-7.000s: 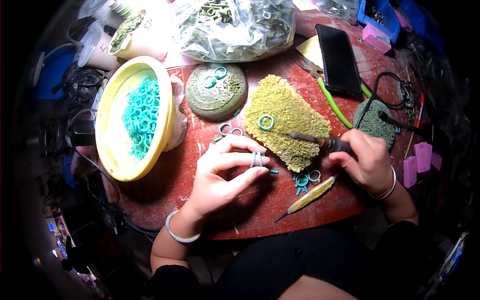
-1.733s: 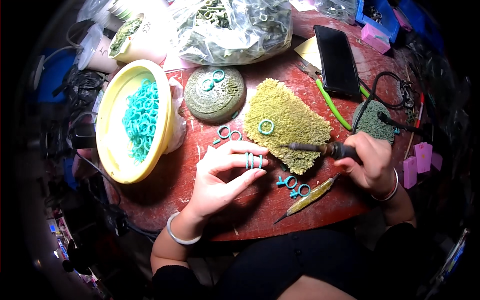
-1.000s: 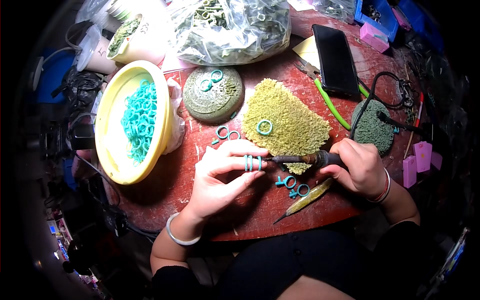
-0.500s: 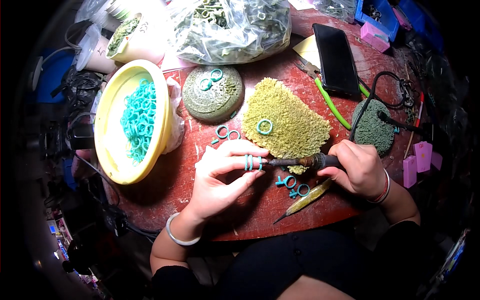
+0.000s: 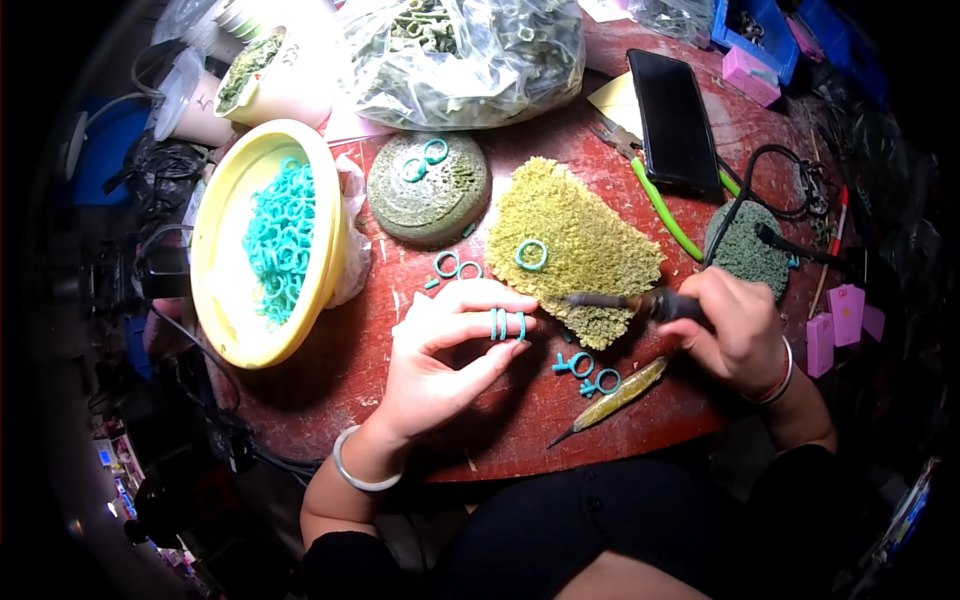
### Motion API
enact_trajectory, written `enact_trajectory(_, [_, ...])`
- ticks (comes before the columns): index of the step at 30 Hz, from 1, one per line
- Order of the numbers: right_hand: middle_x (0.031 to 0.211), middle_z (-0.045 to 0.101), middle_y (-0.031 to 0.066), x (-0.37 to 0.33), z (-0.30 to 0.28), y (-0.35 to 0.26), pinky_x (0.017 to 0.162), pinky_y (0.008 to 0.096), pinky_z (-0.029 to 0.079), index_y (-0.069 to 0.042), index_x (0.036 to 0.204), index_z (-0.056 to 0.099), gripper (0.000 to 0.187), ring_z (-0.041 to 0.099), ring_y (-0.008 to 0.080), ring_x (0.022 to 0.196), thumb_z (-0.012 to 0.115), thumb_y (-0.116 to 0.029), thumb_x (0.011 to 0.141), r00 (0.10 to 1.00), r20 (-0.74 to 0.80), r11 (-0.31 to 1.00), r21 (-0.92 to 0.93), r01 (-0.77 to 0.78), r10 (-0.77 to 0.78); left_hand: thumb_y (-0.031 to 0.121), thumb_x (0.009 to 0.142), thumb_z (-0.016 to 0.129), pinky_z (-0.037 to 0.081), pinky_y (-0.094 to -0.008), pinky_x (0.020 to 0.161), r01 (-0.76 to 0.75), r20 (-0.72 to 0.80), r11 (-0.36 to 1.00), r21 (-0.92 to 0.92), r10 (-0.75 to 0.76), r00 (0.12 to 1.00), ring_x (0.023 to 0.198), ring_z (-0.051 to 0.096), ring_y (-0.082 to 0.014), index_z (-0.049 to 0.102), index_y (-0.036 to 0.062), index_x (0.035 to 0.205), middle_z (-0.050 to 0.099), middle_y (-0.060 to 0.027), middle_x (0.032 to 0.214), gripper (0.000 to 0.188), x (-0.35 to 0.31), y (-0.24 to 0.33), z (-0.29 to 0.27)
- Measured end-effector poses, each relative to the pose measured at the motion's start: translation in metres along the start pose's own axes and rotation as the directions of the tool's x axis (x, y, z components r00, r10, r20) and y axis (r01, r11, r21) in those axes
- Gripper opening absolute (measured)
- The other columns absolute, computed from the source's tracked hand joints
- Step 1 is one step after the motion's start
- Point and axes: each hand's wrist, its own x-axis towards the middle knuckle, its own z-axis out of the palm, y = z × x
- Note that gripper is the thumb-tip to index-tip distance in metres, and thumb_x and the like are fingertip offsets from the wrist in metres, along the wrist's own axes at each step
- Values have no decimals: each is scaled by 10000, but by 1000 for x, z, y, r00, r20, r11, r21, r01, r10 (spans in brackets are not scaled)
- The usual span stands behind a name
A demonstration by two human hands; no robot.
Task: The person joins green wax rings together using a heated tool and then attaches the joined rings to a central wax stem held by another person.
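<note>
Left hand: below-left of yellow pad, holding teal rings around one finger, thumb against the outermost | Right hand: right of pad, closed round a dark-handled tool, tip over pad

Looks smooth, like plastic, on the rings and bowl. Resembles dull metal on the tool's shaft. Appears rough and matt on the pad, glossy on the phone, scratched on the table, and crinkled, like plastic, on the bag.
</note>
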Motion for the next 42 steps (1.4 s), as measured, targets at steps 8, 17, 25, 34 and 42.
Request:
enact_trajectory(8, [757,597,108,2,-3,1,527,373,491,-11,911,620,327,637,279,603,819,-266,862,1000,-26,998,-69,-9,7,-60,781,777,534,-378,959,-58,-1,997,59,59,998,1070,702,-246,784,15,1001,752,-120,1133,232,0,1,-1])
enact_trajectory(17, [772,586,88,0,10,-2,517,344,490,-14,923,612,344,640,244,616,837,-258,833,994,56,996,24,91,-92,-60,787,780,525,-415,996,-62,-3,998,2,62,998,1113,689,-277,773,8,995,751,-128,1127,219,-2,-2,0])
enact_trajectory(25, [764,585,88,1,10,-3,522,341,493,-21,915,605,348,642,238,620,829,-278,842,994,72,997,6,83,-83,-64,772,796,526,-427,1001,-70,-4,997,11,70,998,1112,691,-291,766,8,966,760,-125,1106,209,-1,-2,-1])
enact_trajectory(34, [750,580,87,1,10,-4,515,346,491,-27,915,608,345,637,242,608,828,-282,844,995,74,997,19,70,-71,-62,764,805,528,-427,998,-56,-10,998,6,56,998,1107,694,-286,769,17,956,764,-118,1096,211,-1,-1,0])
enact_trajectory(42, [771,613,127,3,-6,2,531,380,495,-5,913,613,314,644,305,613,820,-235,864,997,-33,997,-17,-75,74,-49,762,806,531,-413,979,-81,15,992,100,79,997,1086,693,-275,778,24,939,760,-109,1081,193,0,3,-1])
